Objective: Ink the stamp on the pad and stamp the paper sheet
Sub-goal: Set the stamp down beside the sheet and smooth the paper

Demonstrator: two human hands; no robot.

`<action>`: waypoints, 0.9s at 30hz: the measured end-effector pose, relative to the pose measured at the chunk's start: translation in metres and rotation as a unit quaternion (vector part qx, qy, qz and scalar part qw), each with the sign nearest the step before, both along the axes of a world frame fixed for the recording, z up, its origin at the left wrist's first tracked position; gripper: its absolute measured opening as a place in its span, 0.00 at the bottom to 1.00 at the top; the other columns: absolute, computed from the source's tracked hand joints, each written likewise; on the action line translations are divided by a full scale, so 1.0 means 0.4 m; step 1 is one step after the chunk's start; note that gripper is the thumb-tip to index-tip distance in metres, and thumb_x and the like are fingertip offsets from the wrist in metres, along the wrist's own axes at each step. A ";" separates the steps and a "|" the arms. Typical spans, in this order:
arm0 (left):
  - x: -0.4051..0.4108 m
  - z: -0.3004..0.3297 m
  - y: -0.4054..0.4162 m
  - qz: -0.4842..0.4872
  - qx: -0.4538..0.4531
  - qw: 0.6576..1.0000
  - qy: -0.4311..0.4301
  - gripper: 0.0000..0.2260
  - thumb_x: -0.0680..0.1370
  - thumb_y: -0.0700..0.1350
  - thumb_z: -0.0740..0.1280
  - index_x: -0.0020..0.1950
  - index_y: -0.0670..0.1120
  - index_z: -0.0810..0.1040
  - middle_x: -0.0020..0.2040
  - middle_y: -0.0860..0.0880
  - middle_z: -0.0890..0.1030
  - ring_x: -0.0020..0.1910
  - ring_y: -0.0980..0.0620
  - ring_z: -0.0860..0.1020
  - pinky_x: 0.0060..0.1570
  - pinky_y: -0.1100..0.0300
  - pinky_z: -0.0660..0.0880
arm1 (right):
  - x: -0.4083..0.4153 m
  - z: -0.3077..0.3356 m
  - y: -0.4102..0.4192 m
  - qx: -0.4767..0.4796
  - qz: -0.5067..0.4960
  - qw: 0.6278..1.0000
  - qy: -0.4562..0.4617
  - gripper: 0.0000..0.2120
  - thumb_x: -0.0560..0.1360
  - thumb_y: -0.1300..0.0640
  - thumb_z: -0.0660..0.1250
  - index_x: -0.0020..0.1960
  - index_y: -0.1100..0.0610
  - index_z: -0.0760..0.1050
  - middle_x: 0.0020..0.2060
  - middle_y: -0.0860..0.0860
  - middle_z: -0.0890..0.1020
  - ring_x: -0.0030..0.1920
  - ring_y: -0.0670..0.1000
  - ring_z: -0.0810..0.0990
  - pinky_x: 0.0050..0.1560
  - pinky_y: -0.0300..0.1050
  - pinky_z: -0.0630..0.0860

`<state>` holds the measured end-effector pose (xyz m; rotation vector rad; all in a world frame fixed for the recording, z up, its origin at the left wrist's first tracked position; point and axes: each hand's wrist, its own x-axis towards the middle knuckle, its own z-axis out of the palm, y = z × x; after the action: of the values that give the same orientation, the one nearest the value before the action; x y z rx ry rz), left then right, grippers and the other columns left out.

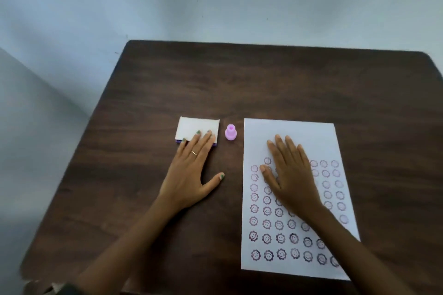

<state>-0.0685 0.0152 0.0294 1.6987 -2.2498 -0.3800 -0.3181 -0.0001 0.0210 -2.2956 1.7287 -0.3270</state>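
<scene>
No readable text, brand, number anywhere. Only signs: purple smiley-flower stamp marks on sheet, in rows filling its 6 o'clock half, top rows partly hidden under right hand. Pad lid at sheet's 9 o'clock: blank white. Stamp: no marking legible.

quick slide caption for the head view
Left hand on closed ink pad, right hand flat on stamped paper sheet, pink stamp untouched between.
</scene>
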 end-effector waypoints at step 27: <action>0.002 0.013 -0.009 -0.009 0.042 0.999 0.006 0.35 0.74 0.60 0.59 0.77 0.47 0.53 0.78 0.49 0.55 0.77 0.51 0.48 0.75 0.48 0.48 | 0.002 0.018 -0.011 0.064 -0.020 0.994 0.083 0.34 0.74 0.37 0.49 0.74 0.50 0.44 0.76 0.51 0.52 0.75 0.51 0.44 0.73 0.51 0.42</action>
<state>-0.0676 0.0114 0.0346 1.7124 -2.2725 -0.4955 -0.3174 -0.0045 0.0280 -2.2554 1.8170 -0.0318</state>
